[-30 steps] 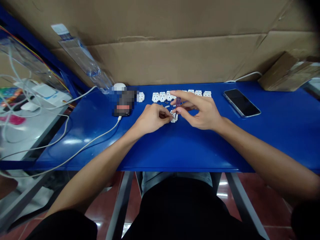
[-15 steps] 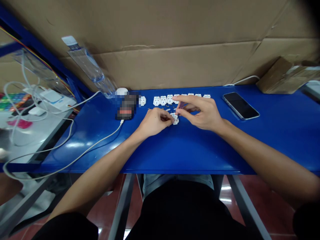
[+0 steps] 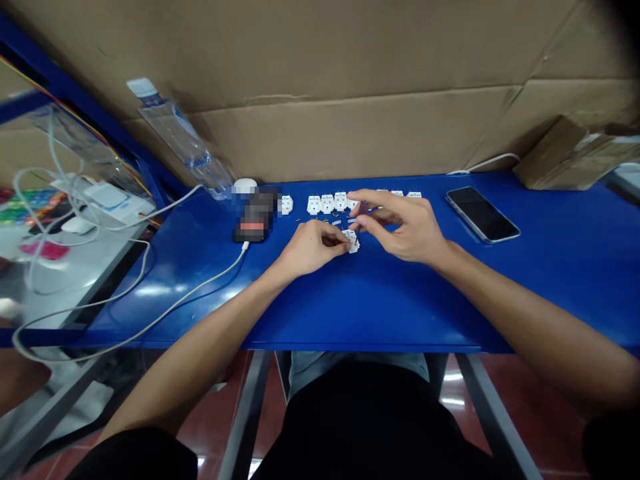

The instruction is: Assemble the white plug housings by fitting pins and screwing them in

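Note:
Thumb and fingers of my left hand (image 3: 316, 248) pinch the left side of a small white part (image 3: 353, 241) on the blue table. Just above and to the right of that part, my right hand (image 3: 400, 223) grips a small dark purple tool (image 3: 363, 215), whose thin shaft points down at the part. Behind my hands stands a row of similar white parts (image 3: 327, 204), partly hidden by my right hand. Tiny screws and small pieces (image 3: 337, 222) lie between the row and my hands.
A phone (image 3: 483, 213) lies on the right of the blue table (image 3: 390, 307). At the left are a blurred-out device (image 3: 257, 213) with a white cable (image 3: 200, 287) and a leaning clear bottle (image 3: 187, 143). A cardboard box (image 3: 555, 157) sits at the back right.
My right fingers have lifted slightly off the white part, and the tool's shaft now shows. The view has shifted a little. My left hand keeps its pinch.

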Demonstrator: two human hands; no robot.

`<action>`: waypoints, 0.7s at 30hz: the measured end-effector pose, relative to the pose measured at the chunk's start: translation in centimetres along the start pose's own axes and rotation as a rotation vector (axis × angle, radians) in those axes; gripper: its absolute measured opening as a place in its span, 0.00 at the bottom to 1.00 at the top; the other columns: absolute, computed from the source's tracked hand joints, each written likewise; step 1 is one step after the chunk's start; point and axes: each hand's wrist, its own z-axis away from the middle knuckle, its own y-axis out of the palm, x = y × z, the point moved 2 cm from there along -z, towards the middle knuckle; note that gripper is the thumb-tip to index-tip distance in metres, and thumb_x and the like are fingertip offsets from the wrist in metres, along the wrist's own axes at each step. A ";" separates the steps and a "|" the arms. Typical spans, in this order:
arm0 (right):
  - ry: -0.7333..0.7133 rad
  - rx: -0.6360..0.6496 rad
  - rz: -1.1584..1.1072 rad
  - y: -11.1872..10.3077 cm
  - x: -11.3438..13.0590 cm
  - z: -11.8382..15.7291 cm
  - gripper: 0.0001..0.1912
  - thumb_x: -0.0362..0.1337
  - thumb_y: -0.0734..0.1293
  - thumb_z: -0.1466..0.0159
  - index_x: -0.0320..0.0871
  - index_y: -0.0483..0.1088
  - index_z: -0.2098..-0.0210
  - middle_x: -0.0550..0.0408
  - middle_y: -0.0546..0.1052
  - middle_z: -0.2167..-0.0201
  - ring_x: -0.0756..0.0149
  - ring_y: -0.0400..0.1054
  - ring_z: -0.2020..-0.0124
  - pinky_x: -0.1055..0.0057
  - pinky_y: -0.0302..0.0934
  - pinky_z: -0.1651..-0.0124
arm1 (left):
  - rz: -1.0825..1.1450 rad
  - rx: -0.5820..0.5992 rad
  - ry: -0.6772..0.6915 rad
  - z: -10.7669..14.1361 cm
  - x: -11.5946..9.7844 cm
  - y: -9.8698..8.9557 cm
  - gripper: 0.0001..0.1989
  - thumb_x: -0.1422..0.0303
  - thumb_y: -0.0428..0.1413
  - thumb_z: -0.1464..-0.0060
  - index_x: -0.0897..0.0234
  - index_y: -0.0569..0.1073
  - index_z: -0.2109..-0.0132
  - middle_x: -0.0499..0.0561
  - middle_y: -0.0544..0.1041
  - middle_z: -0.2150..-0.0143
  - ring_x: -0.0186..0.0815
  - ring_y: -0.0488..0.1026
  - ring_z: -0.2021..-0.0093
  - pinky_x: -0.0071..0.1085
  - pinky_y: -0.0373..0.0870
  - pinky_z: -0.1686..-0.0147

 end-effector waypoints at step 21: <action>-0.038 -0.028 0.029 -0.2 0.2 -0.1 0.17 0.46 0.74 0.24 0.56 0.83 0.38 0.57 0.90 0.48 0.62 0.87 0.59 0.63 0.87 0.55 | 0.137 0.026 0.050 -0.3 0.6 0.1 0.04 0.67 0.69 0.38 0.61 0.90 0.60 0.53 0.91 0.61 0.39 0.88 0.62 0.36 0.84 0.55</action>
